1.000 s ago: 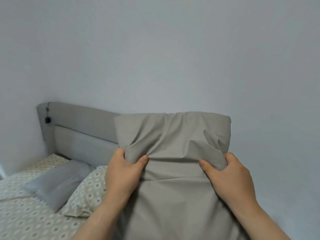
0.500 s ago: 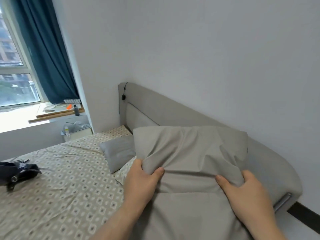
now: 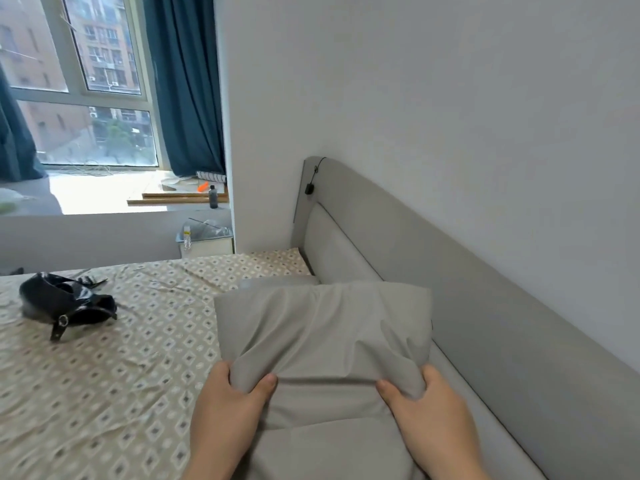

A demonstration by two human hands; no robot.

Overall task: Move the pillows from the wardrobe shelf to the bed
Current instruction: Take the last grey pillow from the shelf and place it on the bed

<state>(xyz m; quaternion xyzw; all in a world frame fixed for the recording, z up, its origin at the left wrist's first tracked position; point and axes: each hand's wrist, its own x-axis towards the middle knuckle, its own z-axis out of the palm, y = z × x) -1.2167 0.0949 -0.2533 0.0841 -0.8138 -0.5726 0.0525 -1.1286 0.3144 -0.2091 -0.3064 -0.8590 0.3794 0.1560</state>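
- Left hand (image 3: 228, 407) and right hand (image 3: 433, 410) are each pinching the bunched cover of the grey pillow (image 3: 322, 334).
- It is hanging lower than a second ago, over the bed (image 3: 121, 375) by the headboard (image 3: 485, 323).
- Set-down is looking close.

The grey pillow (image 3: 322, 327) you hold hides the fingers of your left hand (image 3: 225, 407) and right hand (image 3: 429, 410); only the thumbs show on its front. Its lower part and both your forearms run off the bottom edge. Behind its top edge you see just a sliver of a second pillow (image 3: 277, 282). The bed (image 3: 104, 375) is cut by the left and bottom edges. The black bag (image 3: 65, 303) near its left edge is blurred. The black thing (image 3: 309, 189) hanging at the far corner of the headboard (image 3: 485, 306) is too small to tell.
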